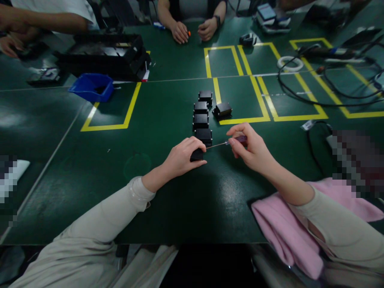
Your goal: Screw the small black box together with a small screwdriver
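My left hand (186, 155) is closed around a small black box (197, 155) on the green tabletop, thumb on the near side and fingers over the top. In my right hand (248, 147) is a screwdriver (241, 139) with a dark reddish handle, pinched between thumb and fingers. Its thin shaft points left, and the tip meets or nearly meets the right side of the box; exact contact is too small to tell. Just beyond stands a row of similar black boxes (201, 120), with one more box (223, 110) set to the right of the row.
A blue bin (92, 87) sits at the left before a long black housing (102, 60). Cables (300, 100) and a white tape roll (289, 63) lie at right. Pink cloth (282, 224) hangs over the near edge. Across the table are another person's hands (193, 32).
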The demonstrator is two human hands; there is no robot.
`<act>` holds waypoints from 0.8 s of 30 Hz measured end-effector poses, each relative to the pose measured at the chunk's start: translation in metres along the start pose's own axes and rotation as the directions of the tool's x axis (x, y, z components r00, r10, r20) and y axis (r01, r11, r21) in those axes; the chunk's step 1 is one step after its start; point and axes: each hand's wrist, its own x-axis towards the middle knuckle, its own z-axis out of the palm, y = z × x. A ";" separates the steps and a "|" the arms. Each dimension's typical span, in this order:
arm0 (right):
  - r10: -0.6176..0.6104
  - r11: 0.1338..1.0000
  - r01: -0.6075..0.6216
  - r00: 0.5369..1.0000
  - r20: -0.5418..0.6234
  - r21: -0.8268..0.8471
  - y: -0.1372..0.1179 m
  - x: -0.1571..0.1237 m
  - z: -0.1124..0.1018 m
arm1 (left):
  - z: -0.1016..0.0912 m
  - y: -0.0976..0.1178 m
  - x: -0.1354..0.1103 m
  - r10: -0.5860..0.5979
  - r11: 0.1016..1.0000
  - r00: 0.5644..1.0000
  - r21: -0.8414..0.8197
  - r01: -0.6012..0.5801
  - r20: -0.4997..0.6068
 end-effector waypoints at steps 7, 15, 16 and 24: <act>0.020 1.000 -0.020 0.999 0.038 -0.001 -0.003 0.001 -0.001 | 0.000 0.000 0.001 0.006 1.000 1.000 0.004 -0.006 0.008; -0.027 0.999 0.027 1.000 0.001 -0.029 -0.004 0.000 -0.001 | -0.001 0.000 0.001 0.014 1.000 1.000 0.010 -0.014 0.009; -0.021 1.000 0.022 1.000 0.002 -0.020 -0.003 0.000 -0.001 | -0.001 0.000 0.001 0.014 1.000 1.000 0.008 -0.014 0.008; -0.027 1.000 0.027 1.000 0.003 -0.006 -0.001 0.000 0.000 | 0.000 -0.001 0.000 0.021 1.000 1.000 0.005 -0.021 -0.001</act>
